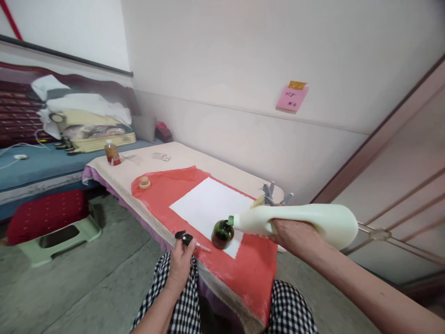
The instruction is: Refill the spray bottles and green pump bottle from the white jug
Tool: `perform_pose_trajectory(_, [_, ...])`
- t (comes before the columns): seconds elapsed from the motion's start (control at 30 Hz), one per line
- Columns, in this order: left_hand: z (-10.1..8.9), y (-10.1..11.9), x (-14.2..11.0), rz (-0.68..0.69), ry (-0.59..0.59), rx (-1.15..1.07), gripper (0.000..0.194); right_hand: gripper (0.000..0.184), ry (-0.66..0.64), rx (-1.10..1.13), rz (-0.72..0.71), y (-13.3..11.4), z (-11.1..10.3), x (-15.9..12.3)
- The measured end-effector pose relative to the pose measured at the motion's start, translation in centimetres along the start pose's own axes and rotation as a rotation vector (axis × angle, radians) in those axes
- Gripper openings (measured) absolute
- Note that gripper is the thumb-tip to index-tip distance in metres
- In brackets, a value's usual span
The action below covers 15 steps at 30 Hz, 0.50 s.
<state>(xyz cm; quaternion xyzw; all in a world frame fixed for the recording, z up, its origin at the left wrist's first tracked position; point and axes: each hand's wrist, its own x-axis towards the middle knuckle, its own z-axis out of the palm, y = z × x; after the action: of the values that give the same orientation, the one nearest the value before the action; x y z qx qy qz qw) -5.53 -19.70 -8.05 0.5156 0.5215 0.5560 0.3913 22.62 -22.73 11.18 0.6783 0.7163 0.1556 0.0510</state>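
My right hand (294,234) is closed round a large cream plastic bottle (313,221), tipped on its side with its green spout right at the mouth of a small dark green round bottle (222,233). That small bottle stands on a white sheet (208,204) laid over a red cloth (250,269). My left hand (181,260) rests at the table's near edge, its fingers pinched on a black pump spray head (185,237) with a thin clear tube pointing right.
The low table (114,171) carries a beige cap (144,183), a small amber bottle (112,153) and grey tools (269,192) at the back. A bed with bedding (83,120) lies left, a red-cushioned stool (48,218) stands on the floor, and a pink note (292,96) hangs on the wall.
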Motion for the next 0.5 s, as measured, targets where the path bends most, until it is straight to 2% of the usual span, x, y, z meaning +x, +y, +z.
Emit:
perform_pose_trajectory(0.2, [-0.04,-0.21,0.01,-0.01,-0.003,0.026,0.037,0.065,-0.027,-0.02,-0.004,-0.02,-0.15,0.02])
perform_pose_trajectory(0.5, [0.03,-0.26,0.06,-0.001,0.002,0.006,0.036,0.066,-0.024,-0.016,-0.001,0.1,0.2,0.17])
